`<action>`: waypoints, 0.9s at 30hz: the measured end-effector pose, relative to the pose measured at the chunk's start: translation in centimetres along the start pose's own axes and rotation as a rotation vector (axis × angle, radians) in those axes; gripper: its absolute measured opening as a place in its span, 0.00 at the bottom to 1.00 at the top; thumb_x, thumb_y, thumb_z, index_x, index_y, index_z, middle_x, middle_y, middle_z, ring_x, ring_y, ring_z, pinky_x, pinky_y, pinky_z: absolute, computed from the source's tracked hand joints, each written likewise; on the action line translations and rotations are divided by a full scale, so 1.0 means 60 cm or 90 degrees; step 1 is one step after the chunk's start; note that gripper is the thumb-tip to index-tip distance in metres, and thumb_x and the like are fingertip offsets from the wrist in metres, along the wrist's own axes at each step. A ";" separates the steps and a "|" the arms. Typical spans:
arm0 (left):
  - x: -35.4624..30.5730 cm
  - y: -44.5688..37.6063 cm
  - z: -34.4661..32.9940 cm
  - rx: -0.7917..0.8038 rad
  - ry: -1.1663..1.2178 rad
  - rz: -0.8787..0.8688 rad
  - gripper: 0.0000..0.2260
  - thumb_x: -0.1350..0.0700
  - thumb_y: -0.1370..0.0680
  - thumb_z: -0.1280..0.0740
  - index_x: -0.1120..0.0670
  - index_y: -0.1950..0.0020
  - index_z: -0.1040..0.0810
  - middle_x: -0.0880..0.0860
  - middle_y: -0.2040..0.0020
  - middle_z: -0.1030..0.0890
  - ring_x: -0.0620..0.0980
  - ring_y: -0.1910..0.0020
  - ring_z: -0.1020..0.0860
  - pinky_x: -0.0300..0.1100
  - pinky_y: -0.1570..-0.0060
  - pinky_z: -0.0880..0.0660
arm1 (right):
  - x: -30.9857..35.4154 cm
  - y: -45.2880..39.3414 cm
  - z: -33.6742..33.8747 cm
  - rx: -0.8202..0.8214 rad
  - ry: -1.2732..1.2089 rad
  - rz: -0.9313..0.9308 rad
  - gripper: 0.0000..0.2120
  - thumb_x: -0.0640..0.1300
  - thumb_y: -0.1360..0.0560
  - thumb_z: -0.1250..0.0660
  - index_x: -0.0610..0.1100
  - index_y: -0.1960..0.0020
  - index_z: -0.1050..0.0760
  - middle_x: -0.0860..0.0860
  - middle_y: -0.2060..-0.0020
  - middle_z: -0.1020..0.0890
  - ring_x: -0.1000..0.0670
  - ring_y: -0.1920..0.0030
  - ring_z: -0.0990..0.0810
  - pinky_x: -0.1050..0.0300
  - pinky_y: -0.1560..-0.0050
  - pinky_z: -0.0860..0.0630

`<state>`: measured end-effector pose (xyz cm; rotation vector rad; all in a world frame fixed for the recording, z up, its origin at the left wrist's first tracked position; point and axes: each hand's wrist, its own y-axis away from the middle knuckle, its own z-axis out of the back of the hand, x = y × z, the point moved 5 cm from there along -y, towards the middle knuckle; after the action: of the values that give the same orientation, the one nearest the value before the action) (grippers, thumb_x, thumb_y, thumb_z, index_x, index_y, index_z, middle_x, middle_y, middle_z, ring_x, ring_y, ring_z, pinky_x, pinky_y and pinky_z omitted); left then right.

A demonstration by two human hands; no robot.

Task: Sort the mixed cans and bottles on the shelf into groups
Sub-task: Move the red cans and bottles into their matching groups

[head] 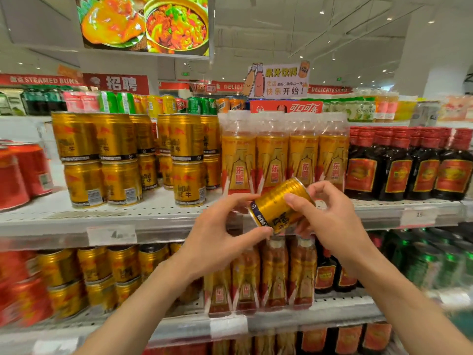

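A gold can (277,204) is tilted in front of the shelf edge, held by both hands. My left hand (217,239) grips its lower end with thumb and fingers. My right hand (330,216) grips its upper side. On the white shelf (158,216) behind, stacked gold cans (122,160) stand at the left and middle. Yellow-labelled bottles (284,155) stand directly behind the held can. Dark bottles with red caps (409,165) fill the right.
Red cans (23,172) sit at the far left of the shelf. The lower shelf (256,326) holds more gold cans, yellow-labelled bottles, dark bottles and green bottles. A top row of mixed drinks and a paper sign (276,80) stand above.
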<state>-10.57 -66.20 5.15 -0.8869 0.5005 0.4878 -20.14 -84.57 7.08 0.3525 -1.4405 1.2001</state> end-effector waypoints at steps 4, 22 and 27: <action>0.035 0.033 0.094 -0.005 0.004 -0.023 0.25 0.41 0.27 0.24 0.41 0.32 0.24 0.37 0.41 0.18 0.37 0.42 0.21 0.34 0.42 0.24 | 0.043 0.020 -0.096 -0.007 -0.010 0.011 0.22 0.60 0.33 0.26 0.45 0.51 0.28 0.46 0.51 0.18 0.47 0.66 0.15 0.57 0.67 0.21; 0.176 0.095 0.342 -0.191 -0.111 0.040 0.16 0.46 0.23 0.27 0.47 0.37 0.21 0.44 0.47 0.22 0.40 0.51 0.21 0.37 0.56 0.19 | 0.179 -0.052 -0.373 0.040 0.380 0.232 0.19 0.61 0.28 0.27 0.51 0.50 0.31 0.56 0.47 0.23 0.52 0.44 0.24 0.49 0.43 0.23; 0.218 0.105 0.412 -0.352 -0.154 0.146 0.17 0.48 0.23 0.26 0.49 0.39 0.27 0.49 0.46 0.26 0.49 0.50 0.23 0.52 0.47 0.20 | 0.163 -0.078 -0.410 0.018 0.545 0.283 0.20 0.63 0.26 0.31 0.50 0.47 0.32 0.53 0.50 0.25 0.48 0.56 0.21 0.53 0.59 0.23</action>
<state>0.99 -40.01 6.81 -1.2831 0.2435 0.9592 -5.59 -62.74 12.91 -0.4572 -0.7543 1.4715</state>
